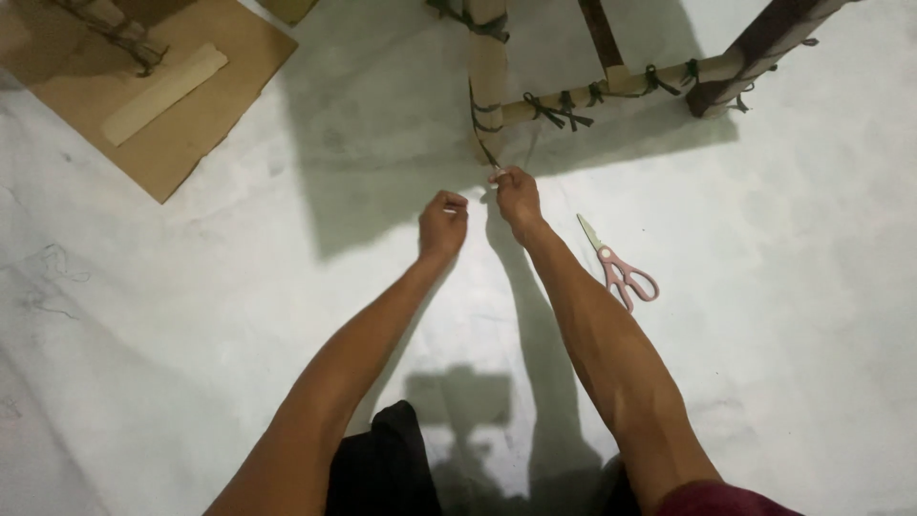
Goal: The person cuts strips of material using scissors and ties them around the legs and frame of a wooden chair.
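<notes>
A frame of cardboard tubes [488, 76] stands on the pale floor, its joints bound with dark green cord [559, 108]. My right hand [517, 194] is closed at the foot of the upright tube, pinching a thin strand that runs up to the tube's base. Just to its left, my left hand [443, 223] is also closed in a fist and seems to hold the other end of that strand, though the strand itself is too thin to make out there.
Pink-handled scissors [622, 268] lie on the floor right of my right forearm. A flat brown cardboard sheet [167, 105] with a pale cardboard strip [164, 92] on it lies at the upper left. My shadow falls on the floor near my knees.
</notes>
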